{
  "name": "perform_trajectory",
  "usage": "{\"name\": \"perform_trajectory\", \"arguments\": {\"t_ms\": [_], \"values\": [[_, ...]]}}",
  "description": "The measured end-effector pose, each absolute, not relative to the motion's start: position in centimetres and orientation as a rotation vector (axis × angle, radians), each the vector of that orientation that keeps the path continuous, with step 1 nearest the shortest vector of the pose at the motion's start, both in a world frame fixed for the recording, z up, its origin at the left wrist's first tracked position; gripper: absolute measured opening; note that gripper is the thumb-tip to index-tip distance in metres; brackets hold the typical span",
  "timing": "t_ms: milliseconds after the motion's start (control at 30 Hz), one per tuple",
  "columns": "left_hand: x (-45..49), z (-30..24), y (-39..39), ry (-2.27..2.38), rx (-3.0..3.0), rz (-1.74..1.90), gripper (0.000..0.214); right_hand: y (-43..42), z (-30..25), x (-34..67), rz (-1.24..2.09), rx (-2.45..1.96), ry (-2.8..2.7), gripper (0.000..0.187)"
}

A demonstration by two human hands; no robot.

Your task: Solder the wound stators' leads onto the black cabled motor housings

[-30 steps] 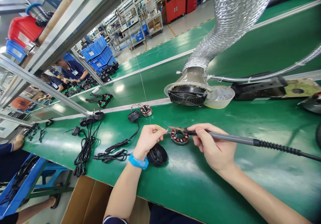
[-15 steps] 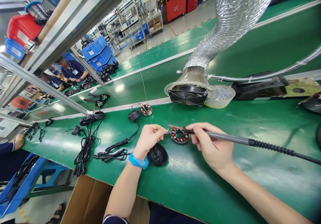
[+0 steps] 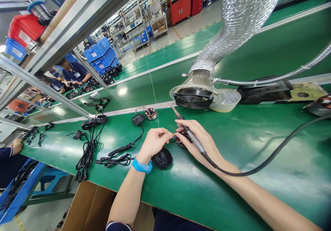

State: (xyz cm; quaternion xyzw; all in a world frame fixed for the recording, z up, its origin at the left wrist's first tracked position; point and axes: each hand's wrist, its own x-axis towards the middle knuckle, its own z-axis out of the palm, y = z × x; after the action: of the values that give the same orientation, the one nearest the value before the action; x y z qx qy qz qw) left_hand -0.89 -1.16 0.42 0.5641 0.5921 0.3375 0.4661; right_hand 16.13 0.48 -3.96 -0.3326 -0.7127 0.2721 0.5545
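My right hand [image 3: 204,143] holds a soldering iron [image 3: 194,139], its tip pointing up and away toward the back of the bench. The thumb and a finger of that hand meet close to the wire ends by my left fingertips. My left hand [image 3: 155,142], with a blue band at the wrist, is closed in a pinch on thin coloured wires [image 3: 174,134]. Partly hidden under my right fingers lies a motor stator [image 3: 179,142] with copper windings. A round black housing [image 3: 162,158] rests on the bench just below my left hand.
Behind my hands stand a fume extractor fan [image 3: 193,100] with a foil duct and a translucent bowl [image 3: 226,100]. Another stator [image 3: 150,113], a black connector part [image 3: 138,119] and coiled black cables [image 3: 88,151] lie leftward. A cardboard box [image 3: 89,207] sits below the bench edge.
My right hand has moved left toward my left fingertips. The soldering iron has swung from nearly level over the stator to tip-up, away from the wires. My left hand stays nearly still.
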Motion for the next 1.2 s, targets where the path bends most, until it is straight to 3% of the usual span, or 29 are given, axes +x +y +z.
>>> {"name": "perform_trajectory", "arguments": {"t_ms": [533,800,1033,1200], "values": [[-1.7,0.7,-1.3,1.401,1.587,0.684,0.031,0.2,-3.9,15.8,0.568,-0.741,-1.703,0.032],[-1.5,0.4,-0.7,1.333,1.329,0.736,0.040,-0.2,-4.5,15.7,0.552,-0.743,-1.747,0.030],[-1.5,0.0,-0.5,1.384,1.225,0.762,0.033,-0.5,-4.4,16.0,0.570,-0.746,-1.716,0.028],[-1.6,-0.2,-0.5,1.380,1.212,0.754,0.032,-1.3,-4.0,17.5,0.500,-0.900,-1.542,0.014]]}}
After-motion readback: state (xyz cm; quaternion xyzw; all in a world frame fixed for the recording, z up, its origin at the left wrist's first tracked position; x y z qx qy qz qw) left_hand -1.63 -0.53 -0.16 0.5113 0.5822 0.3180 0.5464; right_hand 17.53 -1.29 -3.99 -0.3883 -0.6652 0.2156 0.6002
